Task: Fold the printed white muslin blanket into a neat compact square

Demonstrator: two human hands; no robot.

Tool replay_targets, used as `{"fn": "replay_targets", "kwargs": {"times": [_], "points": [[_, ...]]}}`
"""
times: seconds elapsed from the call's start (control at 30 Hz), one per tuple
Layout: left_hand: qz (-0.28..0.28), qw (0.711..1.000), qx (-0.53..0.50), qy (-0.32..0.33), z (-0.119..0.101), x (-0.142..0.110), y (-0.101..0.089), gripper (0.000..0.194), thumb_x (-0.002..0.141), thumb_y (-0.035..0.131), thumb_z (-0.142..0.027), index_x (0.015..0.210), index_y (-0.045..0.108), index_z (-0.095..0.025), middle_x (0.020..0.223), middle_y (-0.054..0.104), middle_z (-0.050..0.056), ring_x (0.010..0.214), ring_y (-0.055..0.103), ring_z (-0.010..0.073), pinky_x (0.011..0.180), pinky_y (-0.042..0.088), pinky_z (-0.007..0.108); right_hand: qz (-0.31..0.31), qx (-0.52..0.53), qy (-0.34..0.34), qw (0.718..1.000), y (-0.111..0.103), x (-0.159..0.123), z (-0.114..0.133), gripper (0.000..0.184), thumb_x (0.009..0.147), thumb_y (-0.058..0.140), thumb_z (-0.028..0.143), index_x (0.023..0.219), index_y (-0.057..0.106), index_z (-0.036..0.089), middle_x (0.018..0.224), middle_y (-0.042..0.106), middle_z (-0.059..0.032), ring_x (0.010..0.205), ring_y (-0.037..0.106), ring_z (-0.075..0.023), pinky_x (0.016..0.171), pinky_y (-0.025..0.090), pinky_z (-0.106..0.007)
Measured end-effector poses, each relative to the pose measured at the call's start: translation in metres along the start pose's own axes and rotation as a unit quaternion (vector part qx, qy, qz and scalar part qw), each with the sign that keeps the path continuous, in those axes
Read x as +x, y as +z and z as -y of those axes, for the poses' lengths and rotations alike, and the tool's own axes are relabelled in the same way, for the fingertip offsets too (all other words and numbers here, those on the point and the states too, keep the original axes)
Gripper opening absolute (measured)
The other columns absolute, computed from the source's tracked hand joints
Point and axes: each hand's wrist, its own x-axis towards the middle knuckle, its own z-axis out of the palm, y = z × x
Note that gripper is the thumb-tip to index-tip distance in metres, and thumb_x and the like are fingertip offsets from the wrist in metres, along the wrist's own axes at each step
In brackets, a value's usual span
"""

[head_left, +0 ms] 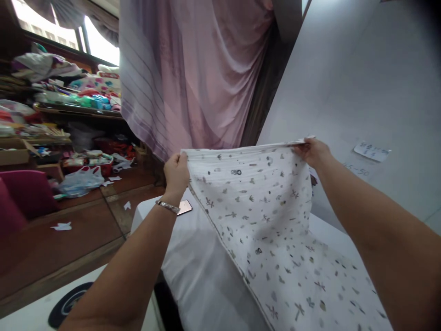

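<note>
A thin white cloth [248,197] with small printed palms and leaves is stretched between my two hands. My left hand [177,174] is closed on its upper left corner, and a bracelet [167,207] circles that wrist. At the upper right corner, my right hand [313,151] pinches the same edge. From this raised edge the cloth hangs down, and its lower part lies over the white-covered table [203,271]. Beside my left wrist a phone [185,207] rests on the table, partly hidden by the wrist.
A pink and lilac curtain [206,78] hangs ahead. The white wall [344,82] on the right bears a paper note [372,151]. Cluttered shelves [79,110], a plastic bag [81,181] and a magenta chair [27,195] stand left. Paper scraps [62,226] litter the floor.
</note>
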Motion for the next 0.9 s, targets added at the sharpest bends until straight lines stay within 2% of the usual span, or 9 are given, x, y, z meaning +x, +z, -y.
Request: {"fn": "replay_targets", "kwargs": {"times": [0.13, 0.3, 0.4, 0.5, 0.6, 0.67, 0.73, 0.83, 0.9], "points": [[-0.043, 0.995, 0.059, -0.062, 0.048, -0.026, -0.008, 0.026, 0.082, 0.047, -0.033, 0.066, 0.055, -0.014, 0.058, 0.046, -0.004, 0.059, 0.04, 0.0093, 0.054, 0.031, 0.02, 0.019, -0.071, 0.037, 0.997, 0.036, 0.008, -0.044, 0.015, 0.082, 0.045, 0.008, 0.071, 0.046, 0.018, 0.059, 0.054, 0.0032, 0.051, 0.056, -0.0088, 0.05, 0.053, -0.021], [-0.074, 0.986, 0.072, -0.133, 0.105, -0.071, -0.007, 0.03, 0.084, 0.044, -0.04, 0.074, 0.058, -0.015, 0.065, 0.053, -0.002, 0.065, 0.045, 0.0122, 0.059, 0.036, 0.022, 0.049, -0.133, 0.057, 0.988, 0.075, 0.018, -0.117, 0.011, 0.082, 0.047, 0.012, 0.075, 0.046, 0.02, 0.067, 0.056, 0.0037, 0.057, 0.057, -0.0084, 0.055, 0.052, -0.022], [-0.079, 0.984, 0.092, -0.131, 0.129, -0.085, -0.004, 0.031, 0.084, 0.044, -0.043, 0.08, 0.059, -0.016, 0.069, 0.055, -0.001, 0.067, 0.047, 0.0128, 0.062, 0.038, 0.022, 0.065, -0.172, 0.063, 0.981, 0.092, 0.022, -0.163, 0.007, 0.083, 0.046, 0.015, 0.086, 0.049, 0.021, 0.079, 0.059, 0.0018, 0.067, 0.06, -0.0089, 0.062, 0.052, -0.022], [-0.05, 0.986, 0.127, -0.093, 0.14, -0.089, -0.001, 0.03, 0.085, 0.044, -0.042, 0.085, 0.06, -0.017, 0.074, 0.057, 0.0, 0.071, 0.049, 0.0134, 0.066, 0.039, 0.023, 0.098, -0.218, 0.065, 0.969, 0.098, 0.02, -0.205, 0.019, 0.086, 0.042, 0.022, 0.103, 0.051, 0.023, 0.102, 0.061, -0.0021, 0.086, 0.061, -0.0091, 0.07, 0.051, -0.021], [-0.008, 0.985, 0.166, -0.044, 0.142, -0.088, 0.0, 0.028, 0.087, 0.042, -0.04, 0.086, 0.059, -0.017, 0.074, 0.056, 0.0, 0.07, 0.05, 0.0132, 0.067, 0.039, 0.023, 0.151, -0.272, 0.075, 0.948, 0.093, 0.007, -0.238, 0.033, 0.089, 0.04, 0.034, 0.12, 0.047, 0.027, 0.124, 0.054, -0.0061, 0.104, 0.057, -0.0116, 0.075, 0.05, -0.023], [0.012, 0.981, 0.191, -0.023, 0.143, -0.088, -0.001, 0.027, 0.088, 0.042, -0.038, 0.085, 0.059, -0.018, 0.075, 0.056, 0.0, 0.07, 0.05, 0.0131, 0.067, 0.039, 0.024, 0.189, -0.311, 0.085, 0.927, 0.084, -0.012, -0.254, 0.042, 0.087, 0.045, 0.037, 0.127, 0.044, 0.026, 0.131, 0.05, -0.0092, 0.111, 0.054, -0.0152, 0.079, 0.049, -0.027], [0.025, 0.977, 0.213, -0.013, 0.145, -0.089, -0.002, 0.026, 0.088, 0.041, -0.037, 0.084, 0.058, -0.018, 0.075, 0.056, 0.0, 0.07, 0.05, 0.0133, 0.067, 0.038, 0.024, 0.222, -0.345, 0.092, 0.907, 0.07, -0.039, -0.266, 0.048, 0.083, 0.052, 0.034, 0.129, 0.045, 0.023, 0.132, 0.05, -0.011, 0.115, 0.052, -0.0186, 0.087, 0.047, -0.031], [0.038, 0.972, 0.234, -0.002, 0.148, -0.09, -0.003, 0.025, 0.088, 0.041, -0.036, 0.084, 0.058, -0.018, 0.074, 0.055, 0.001, 0.069, 0.05, 0.0136, 0.066, 0.038, 0.025, 0.268, -0.396, 0.083, 0.874, 0.038, -0.093, -0.274, 0.046, 0.08, 0.057, 0.028, 0.125, 0.052, 0.021, 0.133, 0.051, -0.0088, 0.122, 0.047, -0.0214, 0.101, 0.037, -0.035], [0.042, 0.969, 0.243, 0.009, 0.15, -0.091, -0.004, 0.024, 0.088, 0.042, -0.035, 0.085, 0.058, -0.018, 0.074, 0.056, 0.001, 0.069, 0.05, 0.0139, 0.066, 0.037, 0.025, 0.345, -0.49, 0.004, 0.801, 0.009, -0.137, -0.273, 0.044, 0.085, 0.051, 0.032, 0.128, 0.051, 0.024, 0.138, 0.047, -0.006, 0.128, 0.041, -0.0208, 0.107, 0.03, -0.036]]}}
